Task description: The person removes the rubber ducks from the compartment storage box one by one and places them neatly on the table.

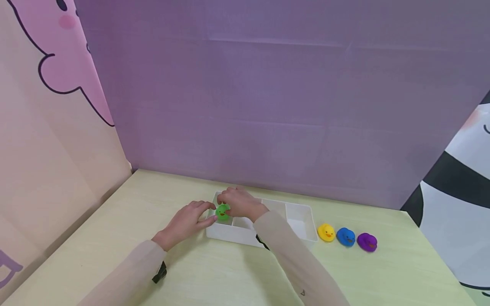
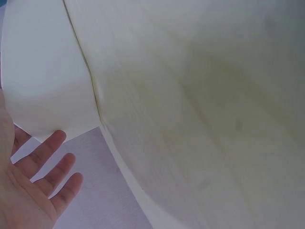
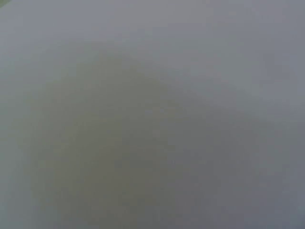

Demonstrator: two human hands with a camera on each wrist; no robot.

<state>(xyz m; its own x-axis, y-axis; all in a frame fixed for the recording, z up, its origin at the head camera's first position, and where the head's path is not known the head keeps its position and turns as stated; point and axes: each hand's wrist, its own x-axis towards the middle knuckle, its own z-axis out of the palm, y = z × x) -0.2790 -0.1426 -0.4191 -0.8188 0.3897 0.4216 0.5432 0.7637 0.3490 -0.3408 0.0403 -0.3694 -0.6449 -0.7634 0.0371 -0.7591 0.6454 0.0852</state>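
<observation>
A white divided box [image 1: 237,234] stands on the table, with a green rubber duck [image 1: 222,212] at its left-end compartment. My right hand [image 1: 241,203] reaches over the box from the right and holds the duck, its fingers curled behind and the thumb at the duck's side. My left hand [image 1: 187,223] is at the box's left end, thumb and fingers spread apart close to the duck. In the left wrist view the left hand's fingers [image 2: 47,150] are extended beside the white box wall [image 2: 50,71]. The right wrist view is only a grey blur.
A yellow duck [image 1: 326,232], a blue duck [image 1: 346,237] and a purple duck [image 1: 367,242] sit in a row right of the box. Behind the pale table [image 1: 126,221] rises a purple backdrop [image 1: 245,106].
</observation>
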